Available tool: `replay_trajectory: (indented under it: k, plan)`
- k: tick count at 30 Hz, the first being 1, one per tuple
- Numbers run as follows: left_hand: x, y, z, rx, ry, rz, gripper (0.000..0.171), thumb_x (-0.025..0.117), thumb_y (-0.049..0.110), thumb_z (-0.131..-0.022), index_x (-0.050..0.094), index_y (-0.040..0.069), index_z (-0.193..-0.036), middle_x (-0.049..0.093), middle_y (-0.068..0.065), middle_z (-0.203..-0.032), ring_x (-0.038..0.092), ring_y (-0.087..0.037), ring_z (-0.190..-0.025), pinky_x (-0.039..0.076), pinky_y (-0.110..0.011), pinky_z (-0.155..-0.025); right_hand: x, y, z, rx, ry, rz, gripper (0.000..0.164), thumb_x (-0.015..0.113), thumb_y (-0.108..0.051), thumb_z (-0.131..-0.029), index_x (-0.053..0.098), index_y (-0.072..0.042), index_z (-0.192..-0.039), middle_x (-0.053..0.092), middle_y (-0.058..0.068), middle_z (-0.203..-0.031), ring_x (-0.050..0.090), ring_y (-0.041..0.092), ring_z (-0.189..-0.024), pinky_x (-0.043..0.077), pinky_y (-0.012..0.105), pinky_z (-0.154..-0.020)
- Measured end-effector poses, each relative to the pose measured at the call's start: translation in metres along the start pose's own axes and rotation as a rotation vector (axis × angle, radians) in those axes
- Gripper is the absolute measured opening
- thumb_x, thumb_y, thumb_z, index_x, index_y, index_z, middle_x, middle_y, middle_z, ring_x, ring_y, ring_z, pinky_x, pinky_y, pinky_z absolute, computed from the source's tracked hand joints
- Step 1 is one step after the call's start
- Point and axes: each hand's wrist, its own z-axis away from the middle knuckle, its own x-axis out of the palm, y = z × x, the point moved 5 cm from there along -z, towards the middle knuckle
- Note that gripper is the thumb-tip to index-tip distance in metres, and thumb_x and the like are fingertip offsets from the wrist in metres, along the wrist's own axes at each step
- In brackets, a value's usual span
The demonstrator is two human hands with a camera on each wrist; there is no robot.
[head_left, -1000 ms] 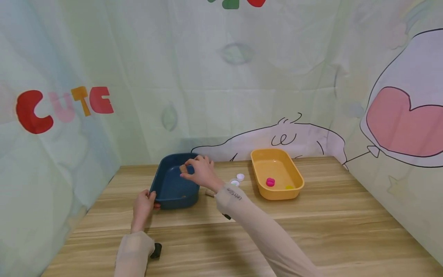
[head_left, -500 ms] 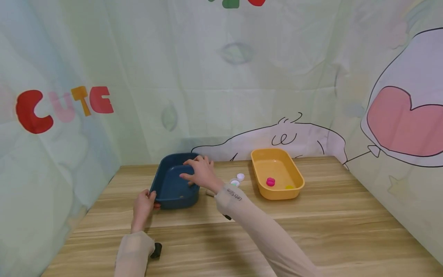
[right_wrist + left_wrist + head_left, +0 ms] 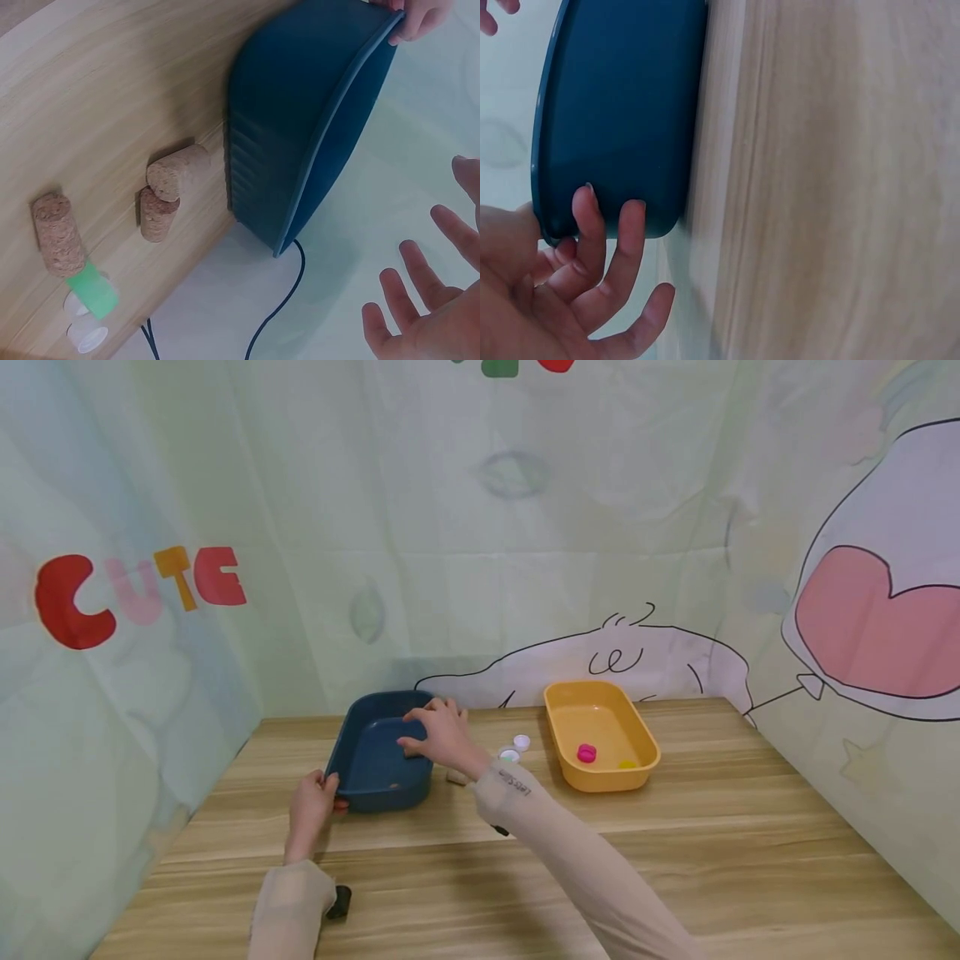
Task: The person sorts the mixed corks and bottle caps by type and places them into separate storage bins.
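Observation:
A dark blue plastic bin (image 3: 386,800) stands at the left of the table. My left hand (image 3: 309,810) grips its near left corner, with fingers (image 3: 630,225) against the outer wall in the left wrist view. Over the bin's right side hovers my right hand (image 3: 444,739), fingers spread and holding nothing. Inside the bin, a brown cork (image 3: 411,751) is partly hidden behind that hand, and a small brownish bit (image 3: 393,786) shows near the front wall. Beside the bin in the right wrist view lie a cork (image 3: 178,171), a second cork (image 3: 157,215) and a third cork (image 3: 58,236).
White bottle caps (image 3: 521,742) and a green piece (image 3: 93,289) lie between the bins. A yellow bin (image 3: 607,779) at the right holds a pink cap (image 3: 587,753) and a yellow piece (image 3: 627,765). A printed curtain (image 3: 420,610) hangs behind the table.
My right hand pinched a cork over the blue bin, then spread its fingers and let it go into the bin. It has since shifted slightly right. The left hand stays put.

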Motion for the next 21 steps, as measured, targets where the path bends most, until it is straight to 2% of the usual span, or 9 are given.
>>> replay_trajectory:
  k: [8, 21]
  plan:
    - [0.000, 0.000, 0.000, 0.001, -0.003, -0.004, 0.029, 0.039, 0.009, -0.091, 0.030, 0.006, -0.063, 0.062, -0.018, -0.060, 0.064, -0.020, -0.050, 0.043, -0.022, -0.051, 0.001, 0.004, 0.004, -0.014, -0.007, 0.017, 0.033, 0.058, -0.043, -0.082, 0.059, -0.025, -0.111, 0.052, 0.004, -0.116, 0.040, 0.021, -0.104, 0.029, 0.032, -0.074]
    - [0.000, 0.000, 0.000, -0.003, -0.005, -0.010, 0.029, 0.039, 0.010, -0.091, 0.031, 0.006, -0.063, 0.062, -0.020, -0.061, 0.065, -0.023, -0.051, 0.044, -0.022, -0.051, 0.005, -0.001, 0.014, -0.089, -0.002, 0.012, 0.030, 0.059, -0.041, -0.082, 0.061, -0.025, -0.108, 0.054, 0.002, -0.113, 0.042, 0.019, -0.096, 0.028, 0.029, -0.071]
